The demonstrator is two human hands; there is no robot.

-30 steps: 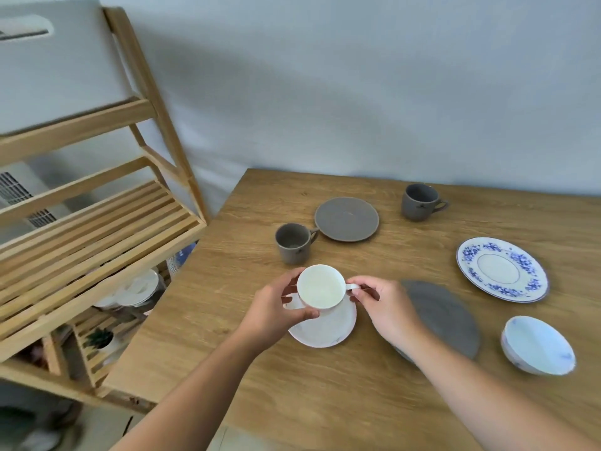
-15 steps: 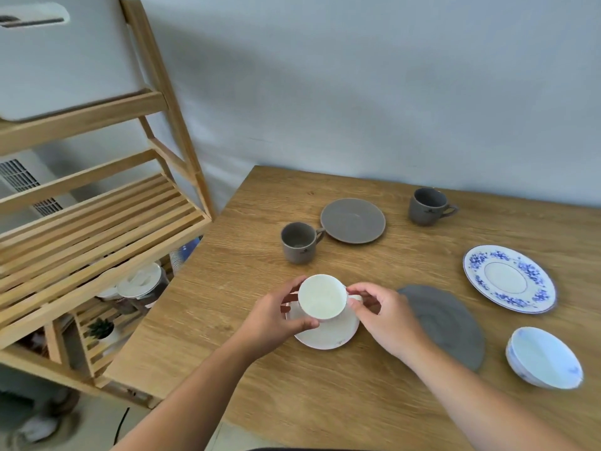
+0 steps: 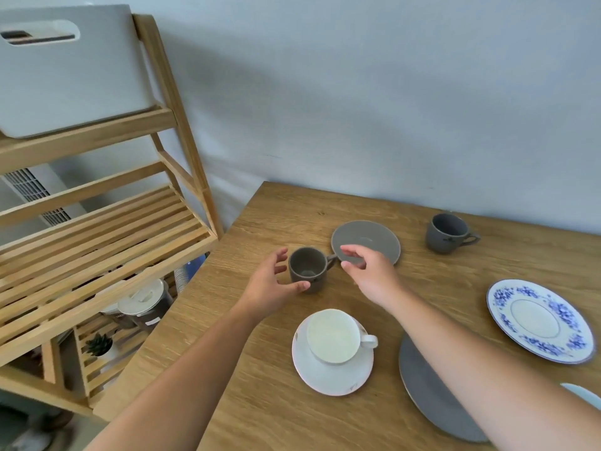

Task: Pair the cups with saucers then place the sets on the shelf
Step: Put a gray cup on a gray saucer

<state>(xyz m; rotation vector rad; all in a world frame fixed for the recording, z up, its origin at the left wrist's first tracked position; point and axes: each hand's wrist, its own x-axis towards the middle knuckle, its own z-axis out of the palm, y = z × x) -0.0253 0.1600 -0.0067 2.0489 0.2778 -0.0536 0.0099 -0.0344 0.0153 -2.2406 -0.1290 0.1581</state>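
White cup point(image 3: 333, 336) sits centred on its white saucer point(image 3: 331, 369) near the table point(image 3: 260, 402) edge, a finished pair awaiting the slatted shelf point(image 3: 107, 242). Left hand point(image 3: 270, 284), fingers spread, thumb touching, brackets the brown cup point(image 3: 307, 268); right hand point(image 3: 370, 271), loosely open, hovers over the grey saucer point(image 3: 366, 240), likely its mate.

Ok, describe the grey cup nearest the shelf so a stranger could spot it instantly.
Start at the slatted wooden shelf, then cross to the wooden table corner beside it. The small brownish-grey ceramic cup stands there between two open hands, beside a round grey saucer. Unlike the darker grey cup by the wall, it is browner.
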